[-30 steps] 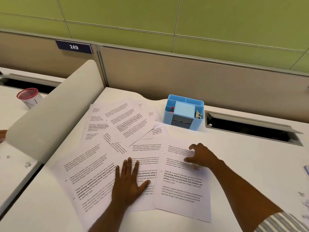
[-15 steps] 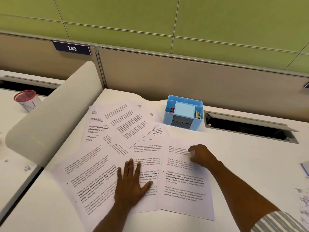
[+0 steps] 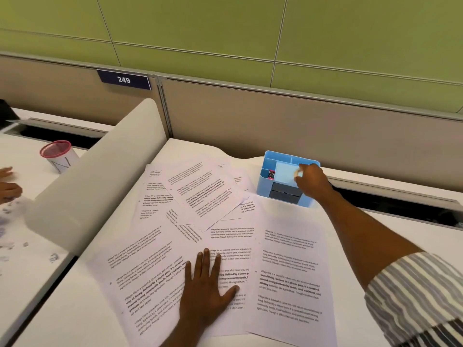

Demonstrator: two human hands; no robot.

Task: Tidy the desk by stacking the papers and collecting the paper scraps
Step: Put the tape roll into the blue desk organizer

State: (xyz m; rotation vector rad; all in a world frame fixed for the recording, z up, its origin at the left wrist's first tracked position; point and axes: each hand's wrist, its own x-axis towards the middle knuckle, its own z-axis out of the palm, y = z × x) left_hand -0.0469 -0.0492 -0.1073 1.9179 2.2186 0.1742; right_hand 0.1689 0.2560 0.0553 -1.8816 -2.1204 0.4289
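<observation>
We pin the loose papers (image 3: pixel 200 246) flat under our open left hand (image 3: pixel 208 289), while our right hand (image 3: pixel 309 180) pinches a small scrap (image 3: pixel 298 173) over the blue organizer (image 3: pixel 275 169); release low, inside a compartment.

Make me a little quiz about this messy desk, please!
1. True or false: the left hand lies flat on the printed papers.
2. Where is the right hand? A) over the blue desk organizer B) on the red-rimmed mesh cup C) under the desk
3. What number is on the dark sign?

Key: 1 true; 2 A; 3 249.
</observation>
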